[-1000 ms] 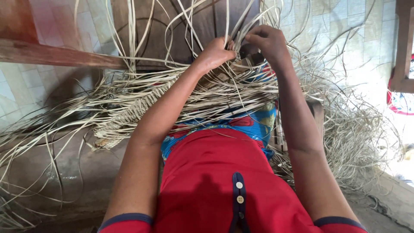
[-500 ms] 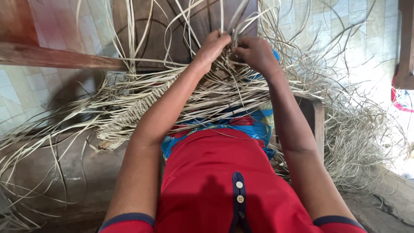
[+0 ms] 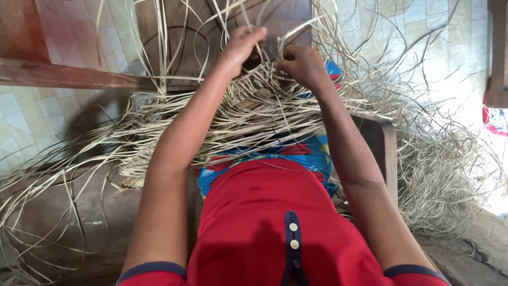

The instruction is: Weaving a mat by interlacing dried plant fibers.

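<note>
- Your left hand (image 3: 241,46) and right hand (image 3: 300,64) sit close together at the far edge of the woven mat (image 3: 254,114) across your lap, each pinched shut on thin pale strips (image 3: 264,39) where the weave ends.
- The left fingers are curled around a few upright strips; the right hand is folded over the strands just beside it, knuckles up.
- To work this spot well, I would keep the strip you are handling flat, not twisted, and draw it snug against the last woven row before letting go.
- Hold the neighbouring strands down with the other hand so the row does not loosen as you pull.
- Lift only the strip you need; the loose ends (image 3: 439,159) fanning out to your right and over the floor (image 3: 32,111) to your left tangle easily.
- The woven part rests on your lap over the blue patterned cloth (image 3: 312,153), with a dark wooden board (image 3: 174,32) beyond your hands.
- Your fingertips are hidden by the hands and the strips, so I cannot tell exactly which strand each one grips, nor how many.
- The near edge of the mat is covered by your red shirt (image 3: 254,222), and the wooden frame (image 3: 389,153) by your right arm is only partly in view.
</note>
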